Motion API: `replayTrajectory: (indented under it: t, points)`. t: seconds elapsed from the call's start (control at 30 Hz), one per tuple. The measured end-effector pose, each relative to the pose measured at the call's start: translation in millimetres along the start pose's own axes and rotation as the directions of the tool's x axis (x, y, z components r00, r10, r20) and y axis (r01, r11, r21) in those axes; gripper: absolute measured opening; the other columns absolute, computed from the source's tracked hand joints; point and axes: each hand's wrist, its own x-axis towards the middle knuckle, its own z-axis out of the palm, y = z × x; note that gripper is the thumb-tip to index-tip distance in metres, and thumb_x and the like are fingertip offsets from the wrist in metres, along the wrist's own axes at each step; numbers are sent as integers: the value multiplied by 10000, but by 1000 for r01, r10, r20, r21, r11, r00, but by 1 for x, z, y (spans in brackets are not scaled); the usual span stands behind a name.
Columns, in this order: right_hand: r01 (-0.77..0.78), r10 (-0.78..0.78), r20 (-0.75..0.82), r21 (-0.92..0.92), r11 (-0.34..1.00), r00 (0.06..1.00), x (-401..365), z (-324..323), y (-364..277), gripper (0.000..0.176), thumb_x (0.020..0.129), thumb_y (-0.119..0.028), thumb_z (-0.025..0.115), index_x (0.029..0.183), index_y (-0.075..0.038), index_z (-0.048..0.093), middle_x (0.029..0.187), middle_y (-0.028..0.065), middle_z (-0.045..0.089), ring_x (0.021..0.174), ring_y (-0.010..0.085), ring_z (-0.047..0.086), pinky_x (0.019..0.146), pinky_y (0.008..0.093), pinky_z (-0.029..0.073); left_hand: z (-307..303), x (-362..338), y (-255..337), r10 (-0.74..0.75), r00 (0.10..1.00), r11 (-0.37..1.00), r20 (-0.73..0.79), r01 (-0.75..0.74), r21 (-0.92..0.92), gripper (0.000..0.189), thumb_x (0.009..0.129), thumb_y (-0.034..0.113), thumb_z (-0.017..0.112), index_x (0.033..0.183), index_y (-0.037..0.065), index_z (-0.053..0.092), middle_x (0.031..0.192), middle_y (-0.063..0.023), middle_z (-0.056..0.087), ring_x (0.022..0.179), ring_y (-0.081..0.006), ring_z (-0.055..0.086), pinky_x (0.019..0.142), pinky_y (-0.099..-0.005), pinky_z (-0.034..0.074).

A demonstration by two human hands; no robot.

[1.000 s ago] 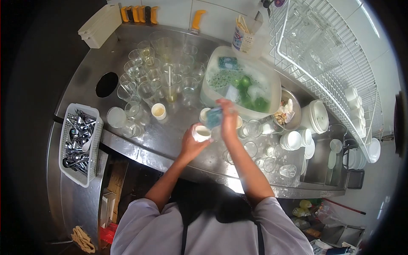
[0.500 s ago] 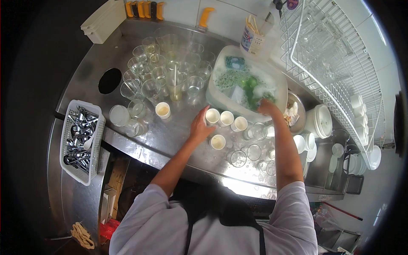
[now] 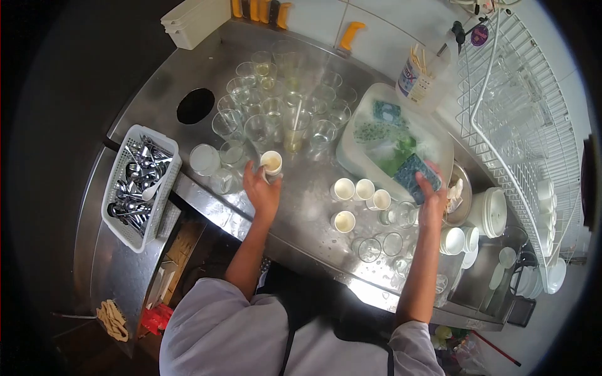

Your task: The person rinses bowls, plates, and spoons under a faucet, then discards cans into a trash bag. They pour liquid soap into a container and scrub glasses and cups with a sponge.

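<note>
My left hand [image 3: 263, 191] is closed around a small white cup [image 3: 271, 163] with yellowish residue inside, beside the clustered glasses [image 3: 258, 130]. Over the right front edge of the tub [image 3: 355, 164] of soapy water, my right hand [image 3: 431, 188] grips a dark blue-green sponge [image 3: 413, 176]. Another sponge [image 3: 387, 111] floats at the back of the tub. Three white cups [image 3: 343, 188] stand in a row before the tub, and a fourth cup [image 3: 343, 221] is nearer to me.
A white basket [image 3: 140, 188] of cutlery stands at the left, near a round hole [image 3: 195, 106] in the steel counter. At the right are a wire rack [image 3: 495, 119], a metal bowl [image 3: 465, 194] and white containers [image 3: 495, 212]. Upturned glasses [image 3: 369, 249] stand near the front edge.
My left hand has moved left from the row of cups and taken hold of the separate cup. My right hand has come up out of the suds with a sponge. The view has shifted.
</note>
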Motion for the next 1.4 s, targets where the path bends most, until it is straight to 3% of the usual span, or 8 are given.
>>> replayTrajectory:
  t: [0.23,0.33,0.43,0.57,0.73,0.93,1.03,1.4]
  points:
    - [-249,185,211,337,908,960,-37,75,29,371,926,-274,757,1184,-15,690,1151,71,683,1041,176,648,915,325,518,47,-3,-13,-261,814,608,519,557,-567,377,858,310,805,1088,55,650,1159,-172,640,1001,-367,687,791,-451,584]
    - [-16,33,293,-59,998,956,-51,109,23,307,900,-264,762,1144,-81,731,1144,76,717,1012,213,668,937,360,511,31,-7,23,-33,286,-301,958,911,-282,460,918,380,745,1227,77,589,1122,-116,656,1024,-342,687,854,-483,600]
    - [669,-476,485,-392,632,734,-49,131,20,228,874,-202,751,1084,-112,760,1077,113,750,954,274,687,881,371,533,1,-24,60,212,300,-166,930,949,-269,578,961,482,645,1343,71,508,1141,-142,675,1001,-285,703,867,-488,597]
    - [796,-325,787,-318,515,525,-50,133,46,286,867,-255,737,1119,-120,731,798,195,719,780,390,701,811,442,553,-13,-29,76,339,475,363,812,731,-578,558,893,485,722,1259,80,608,1131,-114,691,1030,-266,704,843,-401,580]
    - [512,-70,692,-458,727,718,-66,144,70,453,983,-366,616,1333,-78,597,746,179,705,739,385,710,682,452,535,-57,-20,101,211,621,952,755,44,-302,537,692,251,871,1134,36,655,1149,-183,702,986,-369,713,819,-414,573]
    - [-138,198,544,-149,979,816,-60,179,155,570,1003,-514,558,1132,30,667,921,118,688,890,235,624,821,385,462,-64,-36,112,311,809,929,499,-370,21,524,681,181,835,1160,69,653,1104,-182,702,976,-372,695,790,-453,570]
    - [92,-16,431,-157,983,902,-62,174,161,493,986,-456,586,935,22,696,937,108,677,873,217,602,811,368,459,-65,-33,120,485,815,873,318,-431,-228,668,666,199,862,1259,40,598,1122,-200,696,1014,-400,682,800,-469,563]
    - [-27,118,-224,371,928,968,3,-59,63,398,935,-456,682,1061,-79,683,1003,28,619,941,150,582,869,307,455,12,-104,34,213,878,794,429,101,-600,736,779,6,775,1445,66,469,1329,-168,613,1243,-310,600,1043,-388,470]
